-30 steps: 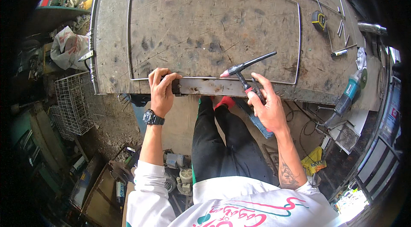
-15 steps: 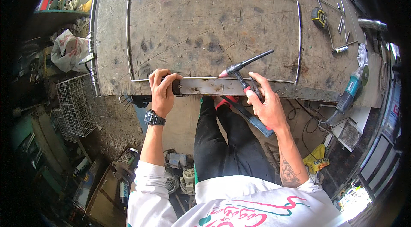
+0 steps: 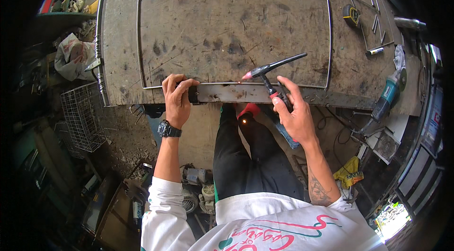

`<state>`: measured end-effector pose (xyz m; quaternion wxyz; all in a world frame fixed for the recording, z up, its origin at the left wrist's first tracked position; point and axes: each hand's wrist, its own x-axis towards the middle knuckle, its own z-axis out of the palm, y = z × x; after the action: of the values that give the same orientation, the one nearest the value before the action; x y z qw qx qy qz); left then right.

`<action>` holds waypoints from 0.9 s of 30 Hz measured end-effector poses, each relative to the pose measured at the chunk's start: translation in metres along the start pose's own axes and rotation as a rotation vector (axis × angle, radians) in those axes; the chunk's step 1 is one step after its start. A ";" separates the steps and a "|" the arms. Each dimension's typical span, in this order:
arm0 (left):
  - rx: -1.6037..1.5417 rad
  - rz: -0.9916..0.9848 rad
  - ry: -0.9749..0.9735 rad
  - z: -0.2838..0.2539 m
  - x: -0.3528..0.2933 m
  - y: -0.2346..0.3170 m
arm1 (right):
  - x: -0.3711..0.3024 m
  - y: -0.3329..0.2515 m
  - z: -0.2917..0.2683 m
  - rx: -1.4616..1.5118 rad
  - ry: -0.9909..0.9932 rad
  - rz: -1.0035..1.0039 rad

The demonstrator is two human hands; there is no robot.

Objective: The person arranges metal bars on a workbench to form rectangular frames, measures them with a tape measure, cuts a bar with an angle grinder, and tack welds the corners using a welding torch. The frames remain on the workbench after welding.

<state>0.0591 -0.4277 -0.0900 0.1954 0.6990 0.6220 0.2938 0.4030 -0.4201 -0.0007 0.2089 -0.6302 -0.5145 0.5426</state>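
My right hand (image 3: 295, 114) is closed round the handle of a TIG welding torch (image 3: 268, 69), its index finger lying along the grip. The torch's pink nozzle points left at the near side of a thin metal rod frame (image 3: 329, 38). A small glow shows on the rod just below the nozzle tip. My left hand (image 3: 177, 102) presses its bent fingers on the same near rod, left of the torch, beside a dark block. Beneath the rod runs a flat metal strip (image 3: 222, 94) along the bench edge. What the left fingertips grip is partly hidden.
On the worn bench (image 3: 203, 28) lie a tape measure (image 3: 351, 15), a marker (image 3: 375, 51) and other rods at far right. A teal angle grinder (image 3: 385, 97) hangs at the right edge. A wire basket (image 3: 82, 116) and white sack (image 3: 74, 57) stand left.
A glow has appeared at the torch tip, and a bright spot shows near my knee. The picture is darker. Both hands keep nearly the same places; the torch has tilted slightly.
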 end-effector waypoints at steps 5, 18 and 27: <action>-0.011 -0.016 0.004 0.000 0.000 0.001 | -0.003 0.001 0.003 -0.021 -0.017 -0.017; -0.019 -0.011 0.009 0.000 0.001 0.003 | -0.006 0.009 0.009 -0.034 0.002 -0.015; -0.033 -0.008 0.017 0.000 0.002 0.002 | -0.012 0.003 0.010 -0.001 0.002 0.024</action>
<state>0.0605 -0.4261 -0.0885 0.2030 0.6908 0.6213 0.3091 0.3971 -0.4345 -0.0012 0.2024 -0.6371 -0.5071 0.5441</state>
